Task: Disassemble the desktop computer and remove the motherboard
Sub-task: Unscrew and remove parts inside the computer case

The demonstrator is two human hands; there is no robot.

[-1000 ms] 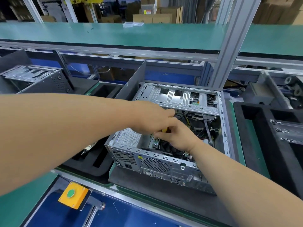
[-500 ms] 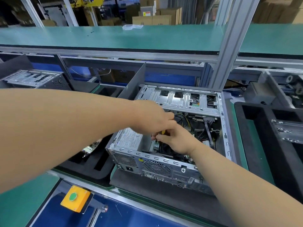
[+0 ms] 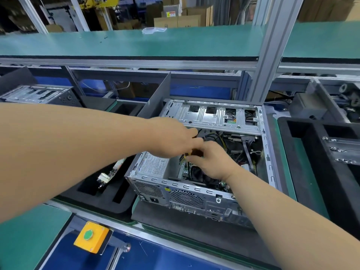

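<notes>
An open silver desktop computer case (image 3: 187,193) lies on its side on a dark foam pad. Inside it I see the power supply (image 3: 153,165) with a white label, a black fan and a bundle of black and yellow cables (image 3: 216,138). A strip of the green motherboard (image 3: 184,170) shows beside the fan. My left hand (image 3: 171,137) reaches in from the left, fingers curled around cables above the power supply. My right hand (image 3: 212,159) pinches a yellow-wired connector (image 3: 185,155) just under the left hand. The fingertips of both hands are partly hidden.
A black foam tray (image 3: 101,191) left of the case holds a small circuit card (image 3: 111,173). Another foam tray (image 3: 321,152) with metal parts stands at the right. A yellow box with a green button (image 3: 91,236) sits near the front edge. A vertical aluminium post (image 3: 268,55) rises behind the case.
Both hands have lifted slightly and stayed together over the cables; the view has shifted a little. The right hand's pinch on the yellow-wired connector has come into clearer view.
</notes>
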